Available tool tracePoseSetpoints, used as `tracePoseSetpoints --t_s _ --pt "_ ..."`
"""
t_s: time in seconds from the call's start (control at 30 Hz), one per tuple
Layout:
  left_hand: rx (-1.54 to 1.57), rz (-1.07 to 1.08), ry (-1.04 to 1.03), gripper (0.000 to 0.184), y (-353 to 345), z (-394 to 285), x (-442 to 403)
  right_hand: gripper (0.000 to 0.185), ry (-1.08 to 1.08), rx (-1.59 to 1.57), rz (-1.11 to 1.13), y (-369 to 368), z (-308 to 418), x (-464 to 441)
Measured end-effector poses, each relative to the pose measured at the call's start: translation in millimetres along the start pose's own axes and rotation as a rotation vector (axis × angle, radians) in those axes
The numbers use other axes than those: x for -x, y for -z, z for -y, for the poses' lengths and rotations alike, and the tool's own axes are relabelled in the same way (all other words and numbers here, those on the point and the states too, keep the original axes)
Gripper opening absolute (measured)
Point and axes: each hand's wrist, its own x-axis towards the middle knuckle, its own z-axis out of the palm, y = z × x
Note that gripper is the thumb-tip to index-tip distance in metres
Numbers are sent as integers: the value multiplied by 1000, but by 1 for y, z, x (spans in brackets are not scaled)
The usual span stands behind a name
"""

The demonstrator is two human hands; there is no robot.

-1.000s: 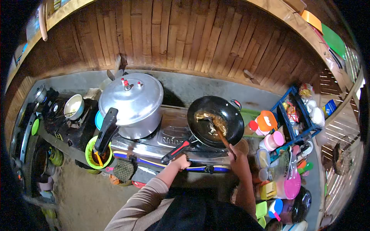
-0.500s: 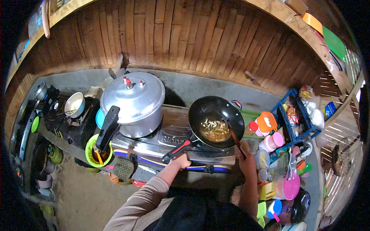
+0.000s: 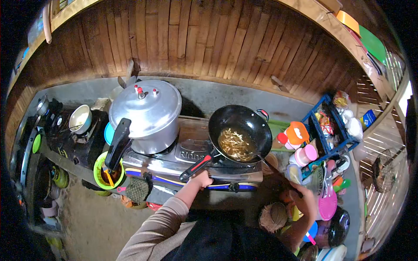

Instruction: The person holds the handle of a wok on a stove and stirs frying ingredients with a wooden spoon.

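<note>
A black wok (image 3: pixel 240 119) sits on the right burner, with thin pale strips of food (image 3: pixel 235 142) in oil or liquid inside it. My right hand (image 3: pixel 302 201), right of the stove, is closed on the dark handle of a spatula (image 3: pixel 277 168), whose far end reaches into the wok at its front right rim. My left hand (image 3: pixel 202 179) is closed at the stove's front edge, just below the wok's black and red handle (image 3: pixel 197 168). Whatever its fingers grip is hidden.
A large pressure cooker (image 3: pixel 146 113) stands on the stove's left burner, its handle jutting forward. Left of it is a green bowl (image 3: pixel 98 172) with an orange utensil. Plastic containers (image 3: pixel 305 154) and a blue basket (image 3: pixel 324 128) crowd the right. A coconut-like husk (image 3: pixel 273 216) lies below.
My right hand has moved down and to the right, drawing the spatula toward the wok's front rim. The food strips have shifted left. My left hand stays at the stove's edge.
</note>
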Motion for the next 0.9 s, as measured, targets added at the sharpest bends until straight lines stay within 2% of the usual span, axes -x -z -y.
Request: tracePoseSetpoints --t_s 0.1,0.23,0.3,0.33,0.4,0.43,0.5,0.63,0.7,0.8,0.9 --pt "7 4 -13 37 11 -9 13 32 124 130 -87 8 7 12" --pt "33 -11 -18 37 1 -3 3 33 66 112 -34 1 -15 10" --pt "41 -17 -28 37 -3 0 -1 38 -229 -345 51 -14 -16 2" --pt "47 -21 -37 37 -3 1 -1 38 -228 -345 51 -19 -12 0" --pt "33 -26 -43 36 -3 1 -1 41 54 138 84 -32 0 -9" --pt "20 -31 -49 36 -3 1 -1 41 54 137 84 -41 2 -14" --pt "45 -11 -29 35 -2 0 -2 43 241 93 19 -66 0 -30" --pt "67 -11 -11 32 0 -2 2 41 189 -4 53 -107 2 -59" --pt "92 -7 2 31 -7 2 -6 39 293 -49 -55 -125 4 -73" --pt "164 -4 10 29 -19 10 -17 39 215 -182 -102 -144 -4 -96" --pt "211 -25 5 26 -27 17 -28 39 264 -93 -186 -142 1 -103"
